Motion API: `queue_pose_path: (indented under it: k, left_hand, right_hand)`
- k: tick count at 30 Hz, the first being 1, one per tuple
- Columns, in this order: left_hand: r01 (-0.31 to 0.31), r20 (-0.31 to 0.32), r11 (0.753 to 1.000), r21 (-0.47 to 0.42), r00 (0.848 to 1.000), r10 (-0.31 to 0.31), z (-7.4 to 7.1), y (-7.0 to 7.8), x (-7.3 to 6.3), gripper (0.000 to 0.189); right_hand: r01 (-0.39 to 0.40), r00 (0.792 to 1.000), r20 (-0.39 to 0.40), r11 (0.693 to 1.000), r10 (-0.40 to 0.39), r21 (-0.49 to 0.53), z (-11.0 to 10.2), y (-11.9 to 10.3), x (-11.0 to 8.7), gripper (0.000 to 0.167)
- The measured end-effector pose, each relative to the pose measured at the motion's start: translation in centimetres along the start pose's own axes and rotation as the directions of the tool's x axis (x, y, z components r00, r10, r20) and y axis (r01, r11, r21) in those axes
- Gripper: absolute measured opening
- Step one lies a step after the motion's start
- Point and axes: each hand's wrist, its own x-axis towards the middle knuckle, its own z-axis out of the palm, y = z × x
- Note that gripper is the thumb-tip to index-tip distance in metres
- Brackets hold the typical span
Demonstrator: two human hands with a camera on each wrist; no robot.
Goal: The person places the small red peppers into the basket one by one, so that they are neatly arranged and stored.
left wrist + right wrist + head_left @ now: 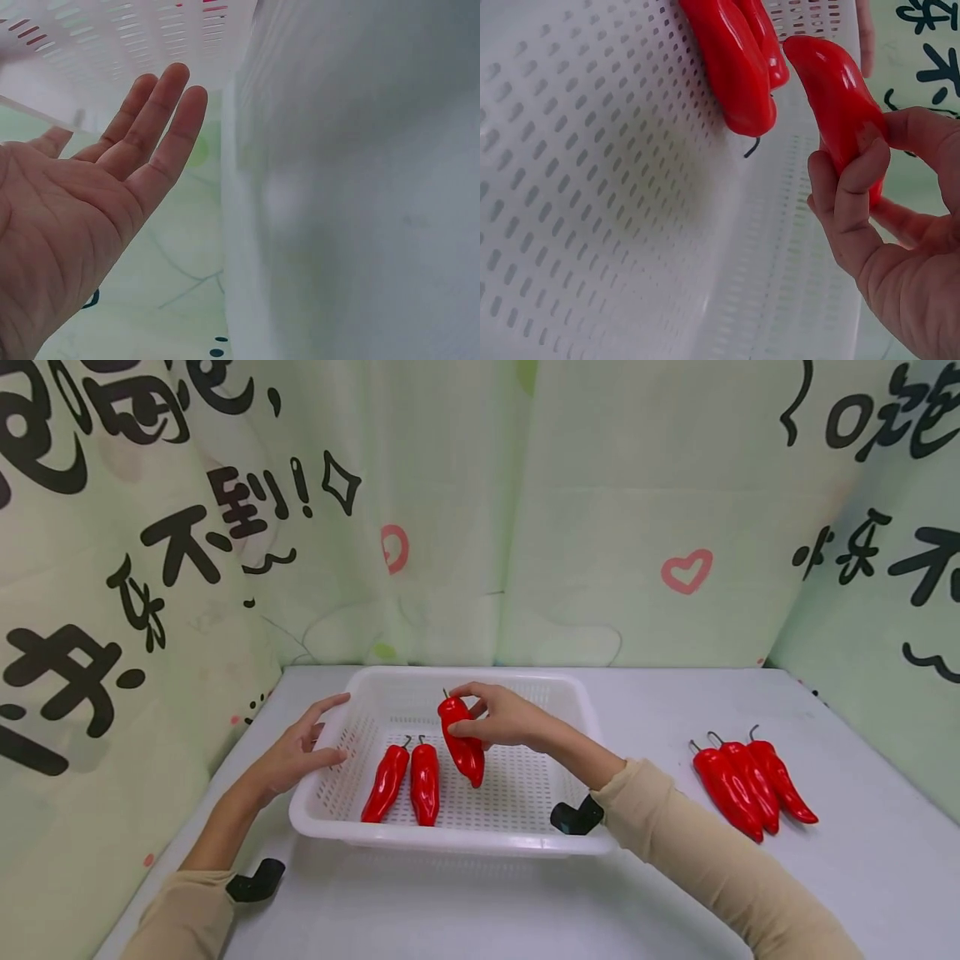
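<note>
A white perforated plastic basket (pixel 480 841) holds two red chili peppers, one tilted pepper (pixel 386 783) on the left and one pepper (pixel 424 783) beside it. Above the basket floor, my right hand (pixel 504 717) grips another red pepper (pixel 459 739), thumb on one side and fingers on the other. That held pepper (pixel 832 94) also shows in the right wrist view, clear of the two in the basket. At the basket's left side is my left hand (pixel 296 754), its thumb and index finger by the rim. Its fingers (pixel 139 142) look extended in the left wrist view.
To the right of the basket, several red peppers (pixel 738 785) lie side by side on the white table (pixel 660 893). A pale green curtain (pixel 585 527) with black characters surrounds the table at the back and sides.
</note>
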Motion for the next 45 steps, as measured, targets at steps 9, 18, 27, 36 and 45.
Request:
queue_pose_path:
  k: [9, 18, 27, 36, 45]
  left_hand:
    - [-0.019, 0.000, 1.000, -0.003, 1.000, 0.019, 0.1, -0.1, 0.0, 0.087]
    - [-0.021, -0.003, 1.000, 0.004, 1.000, 0.021, 0.0, 0.0, -0.1, 0.087]
    - [-0.018, -0.007, 1.000, 0.008, 1.000, 0.018, 0.0, -0.1, -0.1, 0.088]
    - [-0.015, -0.004, 1.000, 0.011, 1.000, 0.015, 0.0, -0.2, 0.0, 0.089]
    - [-0.020, 0.004, 1.000, -0.005, 1.000, 0.020, -0.1, -0.1, 0.0, 0.088]
  right_hand:
    - [-0.072, 0.994, 0.079, 0.997, 0.072, 0.006, 1.0, 0.7, 0.5, 0.056]
    - [-0.134, 0.985, 0.105, 0.990, 0.138, -0.044, 1.8, 1.3, 1.0, 0.055]
    - [-0.200, 0.963, 0.182, 0.979, 0.201, -0.023, 2.3, 1.7, 1.4, 0.055]
    - [-0.310, 0.907, 0.338, 0.942, 0.252, 0.129, 2.5, 1.9, 1.3, 0.060]
    - [-0.344, 0.891, 0.381, 0.915, 0.246, 0.212, 2.3, 1.6, 1.0, 0.060]
